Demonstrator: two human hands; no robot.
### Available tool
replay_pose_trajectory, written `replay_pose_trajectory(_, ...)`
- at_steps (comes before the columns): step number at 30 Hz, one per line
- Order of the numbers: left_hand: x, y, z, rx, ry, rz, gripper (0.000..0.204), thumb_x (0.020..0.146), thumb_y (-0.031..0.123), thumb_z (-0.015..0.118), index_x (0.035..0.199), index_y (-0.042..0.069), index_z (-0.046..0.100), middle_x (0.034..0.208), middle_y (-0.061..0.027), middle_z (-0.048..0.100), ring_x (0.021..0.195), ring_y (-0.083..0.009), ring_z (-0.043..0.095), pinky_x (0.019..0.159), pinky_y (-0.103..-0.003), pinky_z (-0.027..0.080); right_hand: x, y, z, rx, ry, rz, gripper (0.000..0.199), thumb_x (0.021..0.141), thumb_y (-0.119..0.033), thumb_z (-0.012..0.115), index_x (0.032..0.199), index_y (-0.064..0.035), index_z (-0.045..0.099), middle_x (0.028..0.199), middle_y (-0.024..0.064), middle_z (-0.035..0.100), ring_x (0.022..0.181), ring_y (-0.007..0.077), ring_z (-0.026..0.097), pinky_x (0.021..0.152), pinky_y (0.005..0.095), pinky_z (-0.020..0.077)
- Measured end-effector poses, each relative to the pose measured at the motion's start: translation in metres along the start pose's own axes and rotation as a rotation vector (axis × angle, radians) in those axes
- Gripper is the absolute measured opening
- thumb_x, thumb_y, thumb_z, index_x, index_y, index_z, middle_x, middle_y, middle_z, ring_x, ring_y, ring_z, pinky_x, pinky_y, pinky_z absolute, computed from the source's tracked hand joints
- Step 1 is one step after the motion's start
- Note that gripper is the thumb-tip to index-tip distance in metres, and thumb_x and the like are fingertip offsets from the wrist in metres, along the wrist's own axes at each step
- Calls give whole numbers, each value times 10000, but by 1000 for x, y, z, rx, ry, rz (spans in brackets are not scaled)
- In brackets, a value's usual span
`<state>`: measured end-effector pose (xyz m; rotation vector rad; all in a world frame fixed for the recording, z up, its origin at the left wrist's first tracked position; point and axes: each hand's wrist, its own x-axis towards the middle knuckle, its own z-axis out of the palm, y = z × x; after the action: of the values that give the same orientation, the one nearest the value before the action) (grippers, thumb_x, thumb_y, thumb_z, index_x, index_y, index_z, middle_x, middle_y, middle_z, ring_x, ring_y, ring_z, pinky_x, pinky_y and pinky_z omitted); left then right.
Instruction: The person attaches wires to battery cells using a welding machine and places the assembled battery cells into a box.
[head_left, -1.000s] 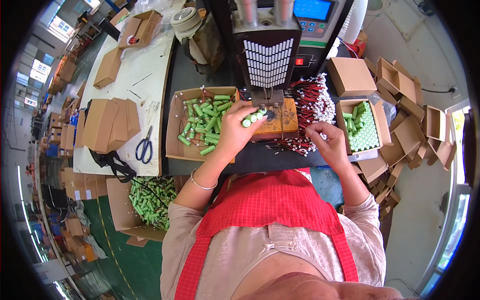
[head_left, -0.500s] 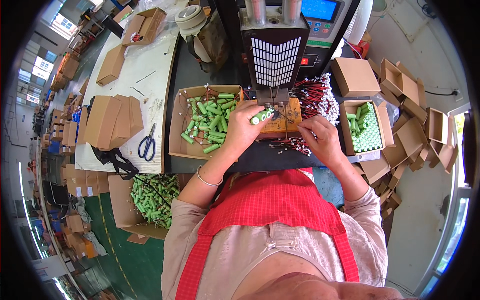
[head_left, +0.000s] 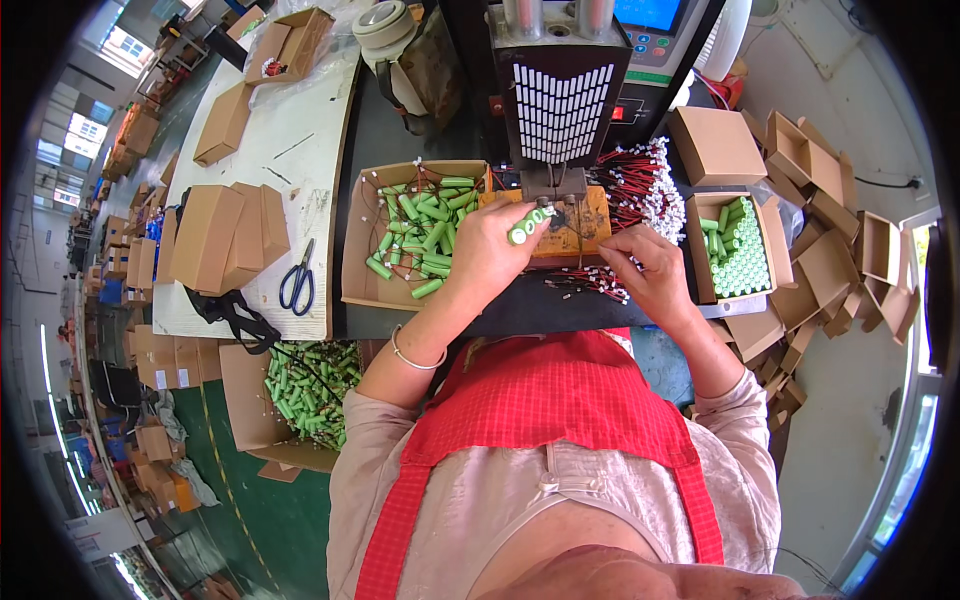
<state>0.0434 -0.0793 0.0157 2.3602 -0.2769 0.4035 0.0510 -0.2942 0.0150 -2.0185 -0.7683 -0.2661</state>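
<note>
My left hand (head_left: 492, 245) is closed round a short row of green cylindrical battery cells (head_left: 525, 229). It holds their pale ends near the tips of a spot-welding machine (head_left: 560, 110), over a worn orange-brown block (head_left: 592, 222). Just right of that block, my right hand (head_left: 655, 275) has its thumb and fingers pinched together. Whatever lies in that pinch is too small to make out. Left of the hands, an open carton (head_left: 355, 270) holds loose green cells with thin wires. Another open carton (head_left: 703, 235) at the right holds cells packed upright in rows.
Red and black wires with white connectors (head_left: 650, 195) lie behind my right hand, with more before the block. Scissors (head_left: 297, 285) and folded cartons (head_left: 215, 240) lie on the left white table. A flask (head_left: 385, 35) stands beside the machine. Empty boxes (head_left: 820, 270) are piled at right.
The whole view has shifted slightly. Both hands keep nearly the same places by the block, the left still gripping the cells and the right still pinched.
</note>
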Motion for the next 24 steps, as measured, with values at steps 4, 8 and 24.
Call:
replay_pose_trajectory(4, -4, 2, -19, -633, -240, -588, 270, 774, 156, 685, 985, -3, 631, 905, -93, 651, 595, -72, 532, 496, -223, 413, 0, -5, 1, 212, -47, 204, 70, 781, -49, 641, 812, 12, 627, 744, 76, 604, 673, 155, 580, 602, 262, 457)
replay_pose_trajectory(8, -8, -18, -17, -1400, -309, -641, 390, 748, 88, 702, 1097, 12, 546, 890, -70, 630, 575, -46, 495, 445, -170, 338, 1, -2, 8, 427, -58, 348, 89, 812, -81, 630, 821, 8, 631, 735, 29, 598, 672, 85, 546, 590, 225, 441)
replay_pose_trajectory(24, -4, -11, 20, -308, 112, 9, 178, 747, 66, 673, 908, -5, 640, 726, -91, 632, 614, -135, 584, 575, -252, 450, 14, 14, 33, 441, 34, 409, 118, 829, -98, 620, 848, 18, 617, 708, -2, 583, 627, 41, 508, 553, 190, 426)
